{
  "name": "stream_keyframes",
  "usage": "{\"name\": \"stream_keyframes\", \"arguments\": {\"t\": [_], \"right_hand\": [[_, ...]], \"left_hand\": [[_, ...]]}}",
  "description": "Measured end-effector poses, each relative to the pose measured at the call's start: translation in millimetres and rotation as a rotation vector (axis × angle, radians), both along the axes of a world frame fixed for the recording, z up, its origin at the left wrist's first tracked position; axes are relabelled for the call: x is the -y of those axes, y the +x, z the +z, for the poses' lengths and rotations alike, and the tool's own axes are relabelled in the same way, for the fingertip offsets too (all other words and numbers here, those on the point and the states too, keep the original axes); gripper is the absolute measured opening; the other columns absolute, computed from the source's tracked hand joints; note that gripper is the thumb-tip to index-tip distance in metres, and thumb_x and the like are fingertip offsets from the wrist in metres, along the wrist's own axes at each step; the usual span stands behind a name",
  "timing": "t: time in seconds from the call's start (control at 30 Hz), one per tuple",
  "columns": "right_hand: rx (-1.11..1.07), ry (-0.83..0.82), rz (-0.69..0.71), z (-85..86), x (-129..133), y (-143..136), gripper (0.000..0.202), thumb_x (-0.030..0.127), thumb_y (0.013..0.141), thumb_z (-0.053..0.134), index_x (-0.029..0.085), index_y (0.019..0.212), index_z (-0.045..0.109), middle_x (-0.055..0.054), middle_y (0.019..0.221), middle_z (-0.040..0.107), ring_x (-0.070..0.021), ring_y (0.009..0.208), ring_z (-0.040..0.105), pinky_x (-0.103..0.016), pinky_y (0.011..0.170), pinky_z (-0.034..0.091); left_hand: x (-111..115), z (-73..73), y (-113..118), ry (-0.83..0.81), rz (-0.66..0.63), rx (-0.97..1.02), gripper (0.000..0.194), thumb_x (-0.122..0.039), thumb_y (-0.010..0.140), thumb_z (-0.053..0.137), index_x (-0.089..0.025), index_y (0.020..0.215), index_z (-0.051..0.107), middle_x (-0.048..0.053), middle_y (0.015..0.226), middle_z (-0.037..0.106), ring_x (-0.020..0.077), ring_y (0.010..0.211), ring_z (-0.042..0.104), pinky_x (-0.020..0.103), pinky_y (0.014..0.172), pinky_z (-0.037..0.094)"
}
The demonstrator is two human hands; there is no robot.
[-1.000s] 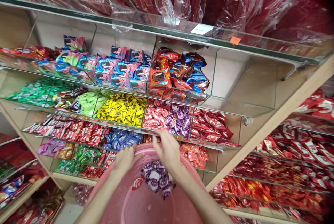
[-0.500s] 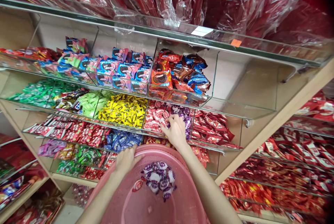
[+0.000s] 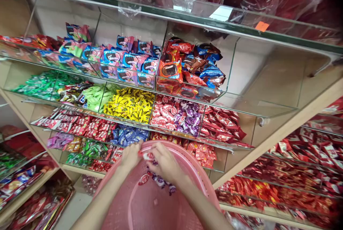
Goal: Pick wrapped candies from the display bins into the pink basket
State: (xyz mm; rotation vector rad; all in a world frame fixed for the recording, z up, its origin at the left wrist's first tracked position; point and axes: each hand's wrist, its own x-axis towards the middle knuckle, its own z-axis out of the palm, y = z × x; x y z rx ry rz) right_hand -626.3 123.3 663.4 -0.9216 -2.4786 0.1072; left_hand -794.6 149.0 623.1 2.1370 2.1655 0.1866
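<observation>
A pink plastic basket [image 3: 150, 210] is tilted toward me, with its far rim against the lower shelves. My left hand [image 3: 131, 156] is closed on that rim at the left. Over the basket, my right hand [image 3: 166, 164] pinches a red-and-white wrapped candy [image 3: 148, 156], close to my left fingers. Below it in the basket lie several purple-and-white wrapped candies [image 3: 160, 181], partly hidden by the right hand, and one red-and-white candy [image 3: 144, 179]. On the shelf just beyond, a compartment holds red-and-white candies [image 3: 163, 112] beside purple ones [image 3: 189, 117].
Glass shelf dividers separate yellow-wrapped candies [image 3: 130, 105], green ones [image 3: 40, 85] and red packets [image 3: 221, 124]. Packaged cookies [image 3: 171, 70] sit on the shelf above. A glass shelf edge [image 3: 171, 11] crosses the top. More red candy fills shelves [image 3: 294, 165] at the right.
My right hand has moved from the red-and-purple candy compartment down over the basket, bringing a red-and-white candy. The left hand stays on the rim. The view has shifted slightly.
</observation>
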Motion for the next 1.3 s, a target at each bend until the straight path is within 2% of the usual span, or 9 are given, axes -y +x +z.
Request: {"name": "stream_keyframes", "arguments": {"t": [0.17,0.3,0.5,0.63,0.77,0.97,1.1,1.2,1.3], "right_hand": [[0.435,-0.079,0.165,-53.8,6.4,-1.0,0.025,0.035,0.071,0.064,0.016,0.087,0.059,-0.007,0.093,0.058,-0.0210,0.087,0.052,-0.032,0.076,0.044],[0.530,-0.095,0.231,-76.3,13.9,-4.6,0.026,0.037,0.073,0.061,0.016,0.088,0.062,-0.008,0.095,0.061,-0.0230,0.094,0.052,-0.034,0.077,0.045],[0.544,0.019,0.133,-96.6,19.2,-16.6,0.017,0.023,0.078,0.056,0.013,0.089,0.062,-0.010,0.090,0.061,-0.0244,0.095,0.052,-0.037,0.080,0.044],[0.533,0.064,0.083,-90.9,19.6,-20.0,0.013,0.020,0.076,0.060,0.015,0.088,0.060,-0.007,0.087,0.060,-0.0214,0.086,0.052,-0.034,0.073,0.045],[0.538,0.054,0.069,-86.1,18.9,-22.7,0.046,0.027,0.058,0.077,0.012,0.096,0.057,-0.008,0.092,0.059,-0.0231,0.087,0.050,-0.036,0.075,0.045],[0.505,0.034,-0.009,-99.5,19.2,-31.7,0.014,0.015,0.080,0.054,0.012,0.092,0.058,-0.008,0.086,0.061,-0.0228,0.083,0.053,-0.037,0.071,0.046],[0.503,0.038,-0.030,-101.4,21.1,-34.7,0.013,0.014,0.082,0.049,0.013,0.090,0.060,-0.009,0.085,0.062,-0.0226,0.083,0.054,-0.037,0.071,0.045],[0.484,0.011,-0.032,-76.5,20.9,-30.9,0.016,0.025,0.078,0.057,0.014,0.090,0.059,-0.009,0.088,0.062,-0.0232,0.086,0.053,-0.037,0.074,0.044],[0.387,0.021,-0.064,-26.6,14.9,-21.0,0.026,0.035,0.075,0.062,0.016,0.092,0.058,-0.008,0.093,0.062,-0.0238,0.091,0.052,-0.037,0.077,0.042]], "left_hand": [[-1.8,-0.6,0.9,0.067,0.001,-0.006,0.060,-0.062,0.081,0.021,-0.018,0.109,0.050,0.014,0.089,0.064,0.0284,0.085,0.061,0.036,0.068,0.045],[-0.6,2.3,2.6,0.048,-0.005,0.002,0.063,-0.064,0.080,0.018,-0.018,0.108,0.050,0.014,0.087,0.064,0.0286,0.085,0.061,0.036,0.068,0.045],[0.5,6.0,3.3,0.033,-0.003,0.000,0.063,-0.064,0.079,0.018,-0.018,0.107,0.050,0.014,0.085,0.064,0.0275,0.085,0.061,0.034,0.069,0.044],[0.7,7.6,3.7,0.047,-0.018,-0.006,0.064,-0.064,0.080,0.017,-0.017,0.108,0.050,0.014,0.084,0.064,0.0278,0.084,0.062,0.034,0.067,0.044],[1.7,9.8,4.1,0.034,-0.016,-0.002,0.064,-0.064,0.080,0.018,-0.017,0.109,0.050,0.016,0.086,0.064,0.0281,0.086,0.061,0.035,0.069,0.044],[-0.6,6.5,3.4,0.057,-0.030,0.005,0.063,-0.063,0.080,0.018,-0.017,0.109,0.050,0.015,0.089,0.064,0.0284,0.087,0.060,0.035,0.069,0.044],[-2.1,2.7,1.7,0.071,-0.030,0.004,0.062,-0.063,0.080,0.019,-0.018,0.110,0.050,0.014,0.089,0.064,0.0272,0.086,0.061,0.035,0.069,0.044],[-2.2,0.7,-0.3,0.073,-0.022,-0.001,0.061,-0.062,0.081,0.019,-0.019,0.113,0.049,0.014,0.089,0.064,0.0270,0.086,0.061,0.035,0.070,0.044],[-2.4,-0.1,-2.2,0.042,-0.014,-0.004,0.057,-0.058,0.083,0.023,-0.019,0.117,0.047,0.014,0.094,0.064,0.0263,0.088,0.061,0.034,0.072,0.045]]}}
